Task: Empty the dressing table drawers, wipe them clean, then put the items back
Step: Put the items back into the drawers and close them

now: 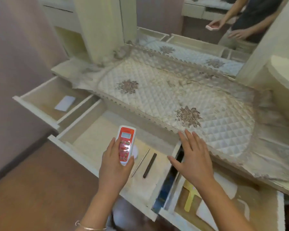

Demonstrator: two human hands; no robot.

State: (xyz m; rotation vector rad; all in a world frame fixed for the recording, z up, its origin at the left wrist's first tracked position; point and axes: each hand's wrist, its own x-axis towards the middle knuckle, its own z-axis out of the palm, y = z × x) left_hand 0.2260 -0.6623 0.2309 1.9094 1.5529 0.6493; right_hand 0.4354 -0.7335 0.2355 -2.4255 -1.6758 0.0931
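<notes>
A red and white remote control (126,145) is gripped in the left hand (115,165), with the fingers curled round its left edge and the thumb laid against its lower right edge, its small screen turned upward. The remote is held above the open middle drawer (70,151). Partly hidden under the remote, a round white item (135,151) is seen on the drawer floor. Just right of the left hand, between the two hands, a thin metal stick (140,162) and a dark stick (150,165) are laid side by side in the same drawer, close together but apart. The right hand (193,157) is held flat with the fingers straight and spread, nothing being grasped; it is placed over the gap between the middle drawer and the open right drawer (182,205), its fingertips at the scalloped edge of the quilted cloth (173,97). Whether the cloth is touched cannot be told. Below the right wrist, a yellow flat object (191,195) and white items that cannot be made out are seen in the right drawer. Well to the left of the left hand and beyond it, a third drawer (35,110) is pulled open, and a white card (65,103) is lying in it. A bracelet (88,227) is worn on the left wrist. Beyond both hands, a mirror (198,22) is stood behind the cloth.
</notes>
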